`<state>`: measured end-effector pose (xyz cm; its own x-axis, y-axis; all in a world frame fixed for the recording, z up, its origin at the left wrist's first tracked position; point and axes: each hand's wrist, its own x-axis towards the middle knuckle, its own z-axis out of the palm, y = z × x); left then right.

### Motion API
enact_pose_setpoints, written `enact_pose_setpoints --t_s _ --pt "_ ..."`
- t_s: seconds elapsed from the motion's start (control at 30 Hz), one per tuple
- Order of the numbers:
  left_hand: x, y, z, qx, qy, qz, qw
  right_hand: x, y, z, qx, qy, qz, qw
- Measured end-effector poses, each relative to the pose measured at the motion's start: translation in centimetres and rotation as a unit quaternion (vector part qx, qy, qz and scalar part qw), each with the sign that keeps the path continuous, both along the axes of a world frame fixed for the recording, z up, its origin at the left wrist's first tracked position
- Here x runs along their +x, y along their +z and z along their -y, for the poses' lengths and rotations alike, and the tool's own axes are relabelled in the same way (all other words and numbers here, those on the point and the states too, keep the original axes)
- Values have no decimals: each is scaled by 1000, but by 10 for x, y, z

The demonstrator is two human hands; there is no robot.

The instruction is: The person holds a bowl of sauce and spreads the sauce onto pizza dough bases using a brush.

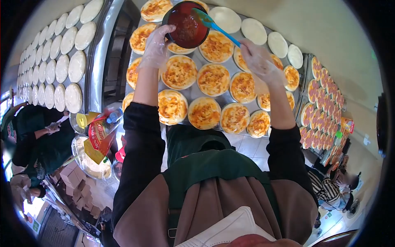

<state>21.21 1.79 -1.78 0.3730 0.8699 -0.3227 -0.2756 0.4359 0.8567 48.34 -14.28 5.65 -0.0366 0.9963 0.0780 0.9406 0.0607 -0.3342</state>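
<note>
White cloth [230, 228] lay nearest. Above topped dough rounds [213, 80], the left hand [156, 46] gripped a bowl [182, 10] of sauce [187, 29], while the right hand [260, 61] clasped a blue spatula [224, 32], apparently gathering sauce; lifting it called for steadiness.

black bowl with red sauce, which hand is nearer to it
Left. The left hand holds the black bowl at its left edge; the right hand is apart from it, off to the right, holding the blue spatula.
</note>
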Motion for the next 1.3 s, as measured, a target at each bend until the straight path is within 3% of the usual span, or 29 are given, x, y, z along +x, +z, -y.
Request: enact_pose_setpoints --t_s 0.03,0.13,0.27,0.33,0.37,0.43,0.47,0.53,0.57,0.63,0.73,0.87,1.0,1.17,1.23,1.3 --pt "12 4 2 6 1 -21 1000 -10 18 -1 -86 -73 13 994" --pt "42 22 18 28 -7 -105 994 11 6 8 -88 -101 -7 991" --pt "73 4 19 107 -33 -244 963 58 -39 25 -49 -24 -95 994" --pt "86 -3 22 132 -24 -253 958 70 -43 28 -271 -79 -321 904" --pt "90 -8 23 133 -20 -256 957 77 -49 33 -271 -75 -322 904" --pt "100 -6 28 105 -42 -249 962 84 -57 48 -147 62 -580 799" --pt "105 -6 30 103 -42 -252 961 87 -61 51 -148 62 -583 797" --pt "112 -5 33 75 -14 -243 967 83 -51 51 -288 -160 -588 739" --pt "115 -4 35 74 -16 -245 967 83 -50 52 -288 -161 -590 737" --pt "123 4 38 -5 -19 -141 990 84 -47 53 -333 -171 -583 721" --pt "130 17 40 -60 -13 -66 996 86 -61 54 -310 -184 -587 725" --pt "140 -2 25 -120 15 -11 993 90 -70 48 -292 -184 -588 732" --pt "151 -8 19 -165 32 -8 986 91 -69 36 -275 -212 -576 740" --pt "152 -8 19 -184 126 52 973 102 -75 22 -229 -237 -561 760" --pt "145 -9 17 -194 161 78 964 117 -94 16 -140 -132 -412 891" --pt "136 -4 19 -200 210 79 954 121 -103 3 -147 -196 -418 875"
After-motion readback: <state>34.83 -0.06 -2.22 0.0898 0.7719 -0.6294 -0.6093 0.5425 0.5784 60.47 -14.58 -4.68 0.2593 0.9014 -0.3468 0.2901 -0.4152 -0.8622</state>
